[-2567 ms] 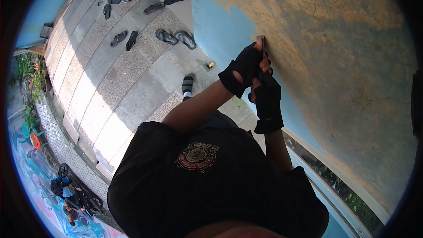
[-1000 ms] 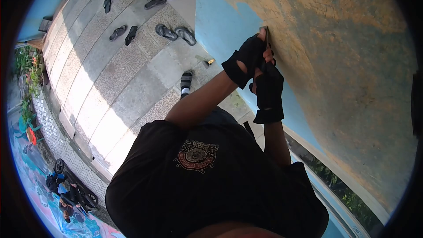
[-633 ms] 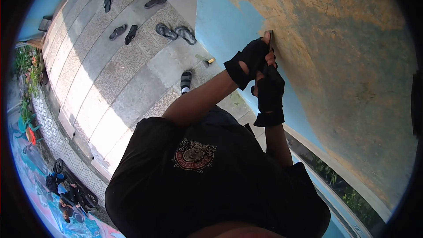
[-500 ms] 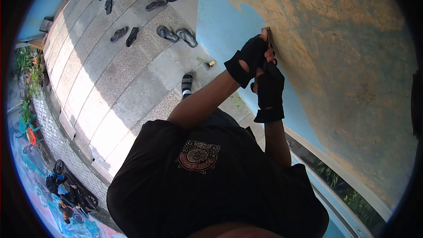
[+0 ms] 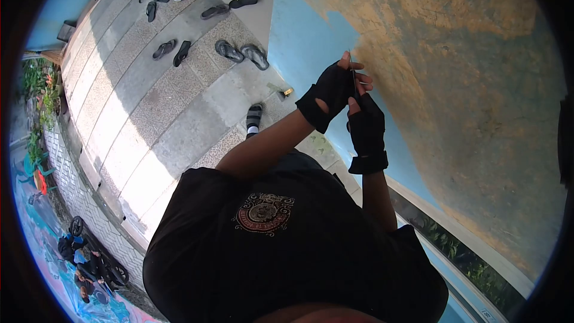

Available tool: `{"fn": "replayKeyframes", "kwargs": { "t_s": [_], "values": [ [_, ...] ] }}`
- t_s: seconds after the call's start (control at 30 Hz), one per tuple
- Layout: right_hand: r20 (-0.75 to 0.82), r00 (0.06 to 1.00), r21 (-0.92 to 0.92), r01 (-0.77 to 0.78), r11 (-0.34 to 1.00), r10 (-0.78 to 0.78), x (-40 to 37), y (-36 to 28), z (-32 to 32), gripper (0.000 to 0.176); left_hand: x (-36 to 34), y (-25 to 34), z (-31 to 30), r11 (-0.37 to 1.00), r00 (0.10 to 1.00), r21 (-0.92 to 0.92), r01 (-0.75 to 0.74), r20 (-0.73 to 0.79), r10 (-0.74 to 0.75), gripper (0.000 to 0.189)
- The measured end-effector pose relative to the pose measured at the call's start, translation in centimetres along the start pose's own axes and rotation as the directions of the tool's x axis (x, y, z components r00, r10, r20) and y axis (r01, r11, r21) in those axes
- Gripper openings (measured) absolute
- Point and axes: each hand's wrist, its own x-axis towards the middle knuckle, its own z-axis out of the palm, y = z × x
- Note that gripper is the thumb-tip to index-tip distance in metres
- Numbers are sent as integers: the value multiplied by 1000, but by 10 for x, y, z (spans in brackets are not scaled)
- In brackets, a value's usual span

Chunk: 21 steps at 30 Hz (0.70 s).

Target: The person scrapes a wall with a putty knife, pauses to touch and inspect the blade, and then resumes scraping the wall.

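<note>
My left hand (image 5: 335,88), in a black fingerless glove, pinches a thin flat metal tool (image 5: 353,70) near its tip, seen almost edge-on. Just below, my right hand (image 5: 366,124), gloved the same way, is closed around the lower part of the tool, whose handle is mostly hidden. Both hands are close together in front of the wall (image 5: 460,96), which shows a large rough tan and grey area beside light blue paint. The tool's tip appears near the border between the two surfaces; contact with the wall cannot be made out.
Several sandals (image 5: 229,51) and shoes lie on the tiled floor (image 5: 197,107). A small yellow object (image 5: 287,92) is by the wall's base. My sandalled foot (image 5: 254,117) is below. Far left are plants (image 5: 48,93), a motorcycle (image 5: 110,266) and a person (image 5: 84,278).
Both hands have shifted slightly left and down in view, away from the rough area's edge. The left fingers have spread a little, and the tool has turned more edge-on.
</note>
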Motion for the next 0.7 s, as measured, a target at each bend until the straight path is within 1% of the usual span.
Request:
{"fn": "replayKeyframes", "kwargs": {
  "t_s": [0.03,0.07,0.1,0.13,0.17,0.2,0.23,0.3,0.33,0.37,0.4,0.43,0.47,0.5,0.53,0.57,0.6,0.63,0.7],
  "values": [
    [1,1000,1,0,1000,0,-5,-2,-2,51,-14,-3,11,1000,1000,0,-1,-2,1,45],
    [-57,996,-155,62,986,-72,-9,-3,-4,54,-25,-5,20,970,990,216,-111,-67,128,43],
    [-104,983,-311,112,944,-151,-12,-5,-5,57,-30,-6,25,882,959,427,-197,-102,264,42],
    [-104,983,-309,113,944,-152,-14,-6,-7,57,-28,-11,21,867,941,424,-261,-89,327,35],
    [-120,990,-164,51,985,-71,-16,-8,-10,60,-27,-10,18,866,941,426,-262,-87,327,35],
    [-124,992,-18,-11,1000,9,-16,-8,-13,64,-24,-7,16,887,950,380,-264,-54,306,33],
    [-126,992,-20,-7,1000,5,-16,-5,-15,64,-22,-5,16,906,958,330,-265,-20,287,30],
    [-155,972,-284,127,950,-176,-14,3,-17,69,-21,-9,21,898,959,359,-255,-26,283,29],
    [-150,973,-285,129,950,-178,-13,3,-18,69,-21,-11,22,890,961,388,-238,-40,274,27],
    [-61,998,-30,33,999,-34,-12,1,-18,68,-18,-13,19,891,960,386,-239,-42,276,27],
    [62,994,214,-97,972,86,-12,-1,-19,67,-13,-12,16,830,956,507,-233,-37,291,28],
    [65,994,213,-96,972,84,-10,-2,-22,67,-10,-13,14,754,952,618,-223,-27,305,29],
    [203,973,483,-201,852,114,-7,-2,-27,68,-8,-15,12,754,951,617,-227,-27,308,29],
    [341,935,690,-321,649,99,-5,-2,-31,69,-8,-15,13,816,964,533,-225,-2,267,30],
    [344,934,688,-320,652,96,-6,0,-34,69,-8,-16,14,869,973,444,-217,28,228,31],
    [384,921,764,-352,541,56,-6,2,-36,63,-7,-19,15,869,971,442,-224,29,235,31],
    [420,907,821,-386,420,12,-5,4,-39,57,-6,-23,18,890,970,391,-234,29,242,33],
    [426,905,818,-389,424,9,-4,11,-40,57,-6,-27,20,909,968,339,-242,26,248,35],
    [576,816,811,-566,150,-36,-2,22,-41,32,-7,-28,29,915,967,320,-244,13,253,36]
  ]
}}
